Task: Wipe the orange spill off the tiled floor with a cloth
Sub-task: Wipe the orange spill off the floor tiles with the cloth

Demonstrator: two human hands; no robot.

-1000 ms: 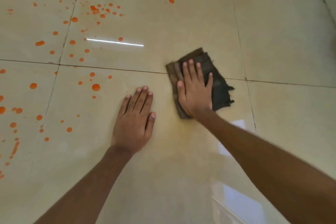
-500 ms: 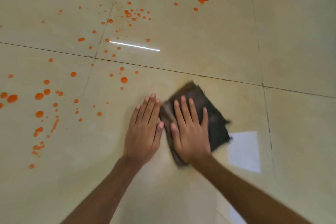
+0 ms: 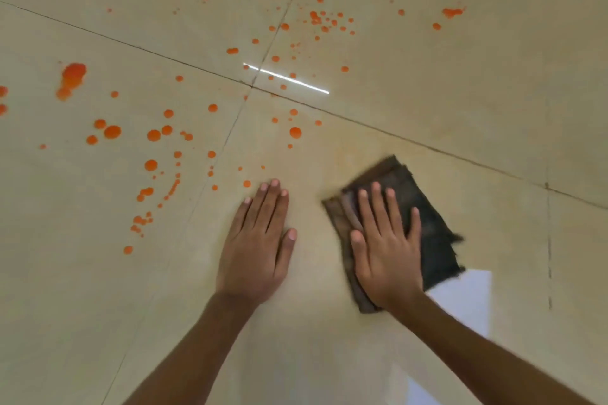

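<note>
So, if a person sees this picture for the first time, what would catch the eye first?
First the orange spill: drops scattered over the left and upper tiles of the pale tiled floor, with the largest blot at far left. Next, right of centre, the dark cloth pressed flat under the right hand, while the left hand lies flat on bare tile beside it, apart from the cloth.

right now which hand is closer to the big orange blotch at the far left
Left. The left hand lies flat on the tile, below and right of the orange blotch; the right hand presses the dark cloth even farther right.
</note>
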